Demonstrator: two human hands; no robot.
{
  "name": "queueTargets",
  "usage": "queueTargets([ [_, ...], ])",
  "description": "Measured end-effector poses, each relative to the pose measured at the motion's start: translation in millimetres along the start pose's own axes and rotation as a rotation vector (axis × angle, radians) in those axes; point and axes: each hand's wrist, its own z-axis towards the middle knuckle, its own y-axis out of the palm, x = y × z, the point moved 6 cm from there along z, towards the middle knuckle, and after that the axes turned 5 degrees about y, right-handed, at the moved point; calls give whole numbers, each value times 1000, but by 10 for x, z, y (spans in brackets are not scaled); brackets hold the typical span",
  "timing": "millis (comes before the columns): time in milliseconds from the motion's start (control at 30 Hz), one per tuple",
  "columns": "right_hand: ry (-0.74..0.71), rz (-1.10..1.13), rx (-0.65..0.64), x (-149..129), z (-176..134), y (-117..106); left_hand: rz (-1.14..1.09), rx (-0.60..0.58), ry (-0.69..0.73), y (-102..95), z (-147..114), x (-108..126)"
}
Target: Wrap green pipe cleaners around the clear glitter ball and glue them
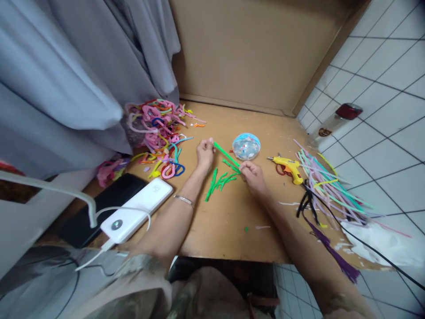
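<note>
Green strip point(227, 154) runs 10 to 4 o'clock: left hand point(205, 156) pinched on upper end, right hand point(253, 175) pinched on lower. Green pieces point(211, 185) at strip's 7 o'clock; glue gun point(288, 167) at right hand's 3.

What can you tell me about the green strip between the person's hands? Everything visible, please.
The green strip is thin and bright green, and looks soft and fuzzy, like pipe cleaner. It runs nearly straight, slanting from the left hand, which pinches its far end, to the right hand, which grips the nearer end. Shorter green pieces lie beside it on the table; whether it touches them is unclear.
</note>
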Motion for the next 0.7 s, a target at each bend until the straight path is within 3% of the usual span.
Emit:
queueTargets([
  [200, 80, 116, -16, 46, 4, -34, -261, -105, -223, 123, -83, -34],
  [400, 132, 181, -45, 25, 14, -37, -450, -69, -414, 154, -173, 6],
  [700, 158, 185, -78, 46, 10, 29, -452, -35, -411, 116, -152, 5],
])
